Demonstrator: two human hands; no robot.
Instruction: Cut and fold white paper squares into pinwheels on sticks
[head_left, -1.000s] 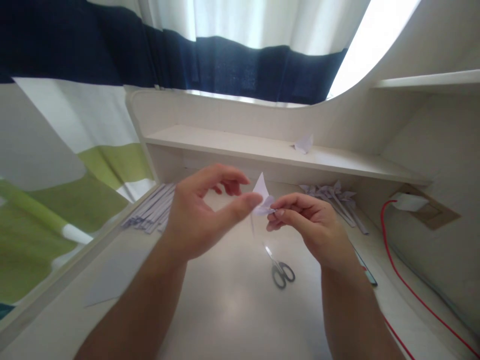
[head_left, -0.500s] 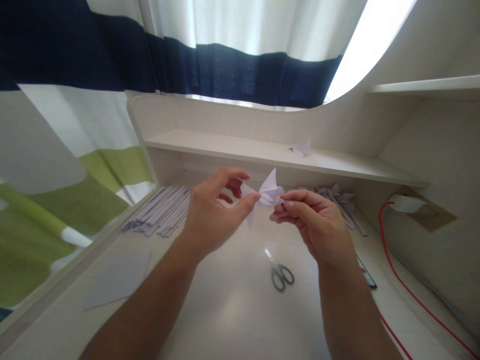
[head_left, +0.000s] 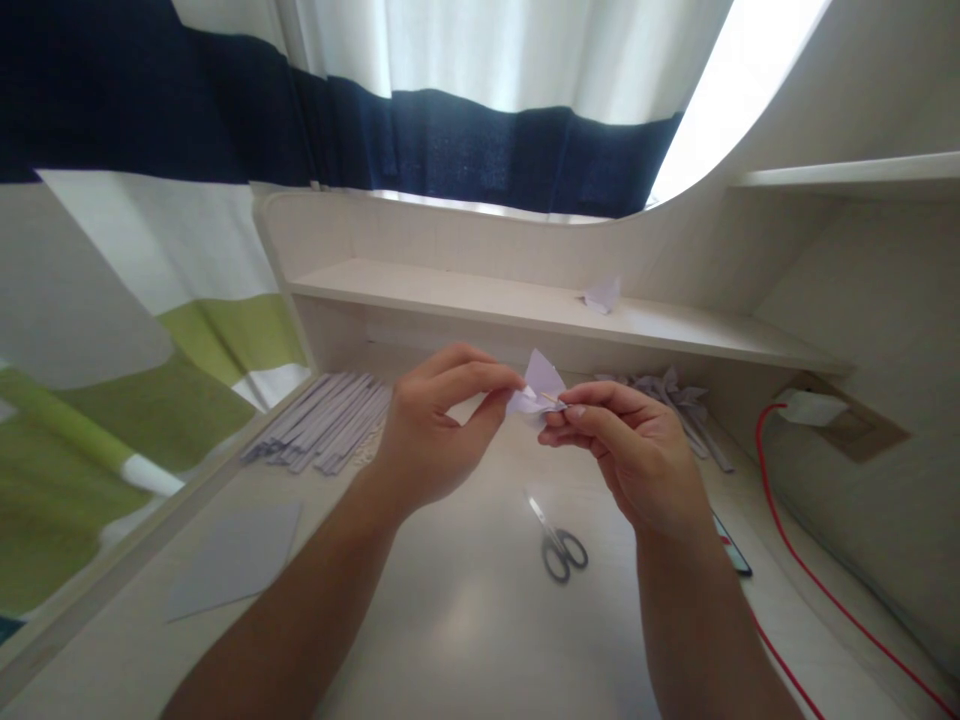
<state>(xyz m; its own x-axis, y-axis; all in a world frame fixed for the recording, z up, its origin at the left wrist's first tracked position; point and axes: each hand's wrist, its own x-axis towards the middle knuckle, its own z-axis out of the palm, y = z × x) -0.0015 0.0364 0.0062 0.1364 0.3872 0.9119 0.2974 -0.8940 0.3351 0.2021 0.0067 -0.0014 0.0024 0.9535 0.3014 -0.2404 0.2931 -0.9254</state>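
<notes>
Paper lies at the far left: a flat sheet point(head_left: 234, 558) near the desk point(head_left: 465, 620) edge, then a row of folded strips point(head_left: 322, 422) further back. Above the desk's middle, the left hand point(head_left: 431, 440) pinches one side of a small folded paper piece point(head_left: 538, 392) between thumb and forefinger, and the right hand point(head_left: 630, 455) pinches the other side, fingertips nearly meeting. The piece is off the desk, points up. By my reading, a fold is being shaped or tightened; the next move wants a firm pinch and a small, even pull. Scissors point(head_left: 556, 540) lie below, a pile of finished pieces point(head_left: 671, 392) and a red cable point(head_left: 795, 560) to the right.
</notes>
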